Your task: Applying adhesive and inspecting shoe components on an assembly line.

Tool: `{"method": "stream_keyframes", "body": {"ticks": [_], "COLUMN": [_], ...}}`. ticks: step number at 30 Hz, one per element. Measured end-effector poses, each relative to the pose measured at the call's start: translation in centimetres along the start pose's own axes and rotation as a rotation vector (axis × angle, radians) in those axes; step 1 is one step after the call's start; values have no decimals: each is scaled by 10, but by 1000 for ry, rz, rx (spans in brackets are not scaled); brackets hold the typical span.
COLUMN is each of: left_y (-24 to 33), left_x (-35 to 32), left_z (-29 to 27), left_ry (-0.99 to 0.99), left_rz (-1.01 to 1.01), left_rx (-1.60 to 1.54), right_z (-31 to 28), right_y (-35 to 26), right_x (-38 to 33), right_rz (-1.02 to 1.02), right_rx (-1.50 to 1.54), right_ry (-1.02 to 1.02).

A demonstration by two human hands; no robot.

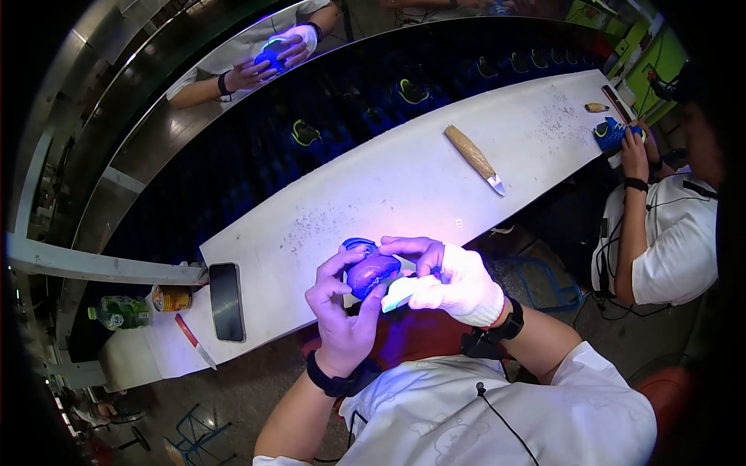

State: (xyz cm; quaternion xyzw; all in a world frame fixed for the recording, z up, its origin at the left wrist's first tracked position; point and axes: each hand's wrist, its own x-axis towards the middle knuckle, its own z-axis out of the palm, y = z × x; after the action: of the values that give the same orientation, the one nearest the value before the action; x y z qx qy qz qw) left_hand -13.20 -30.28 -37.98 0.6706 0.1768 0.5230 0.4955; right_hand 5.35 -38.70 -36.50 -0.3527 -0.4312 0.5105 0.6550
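Note:
A dark blue shoe (371, 273), tinted purple by violet light, is held above the near edge of the white bench. My bare left hand (338, 303) grips it from the left, fingers and thumb curled round its side. On the other side is my right hand (458, 283), in a white knit glove, with bare fingertips reaching onto the shoe's top. A glowing pale piece (406, 293) lies at the right hand's thumb; whether it is part of the glove or of the shoe, I cannot tell. Both hands hide much of the shoe.
On the white bench (365, 186) lie a wooden-handled knife (472, 155), a black phone (227, 301) and a red-handled knife (194, 340). A can (171, 297) and green bottle (122, 311) stand left. Shoes (305, 133) line the dark conveyor beyond. A co-worker (660, 241) handles a blue shoe (611, 134).

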Motion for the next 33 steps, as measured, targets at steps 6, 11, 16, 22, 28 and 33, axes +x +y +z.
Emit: {"method": "stream_keyframes", "body": {"ticks": [6, 11, 16, 22, 28, 33], "left_y": [21, 34, 25, 24, 28, 42], "left_x": [10, -10, -46, -47, -48, -26], "left_z": [-27, -19, 2, -2, -14, -24], "left_ry": [-331, -261, -42, -15, -8, -34], "left_rz": [16, -84, -161, -143, -196, -290], "left_rx": [262, 174, 44, 10, -7, -85], "right_z": [12, 27, 38, 40, 40, 32], "right_y": [1, 28, 31, 31, 25, 16], "right_x": [1, -11, -14, -18, -19, -4], "right_rz": [34, -95, -225, -191, -73, -299], "right_rx": [-89, -41, -240, -239, -288, -731], "right_ry": [46, 176, 178, 171, 165, 71]}}
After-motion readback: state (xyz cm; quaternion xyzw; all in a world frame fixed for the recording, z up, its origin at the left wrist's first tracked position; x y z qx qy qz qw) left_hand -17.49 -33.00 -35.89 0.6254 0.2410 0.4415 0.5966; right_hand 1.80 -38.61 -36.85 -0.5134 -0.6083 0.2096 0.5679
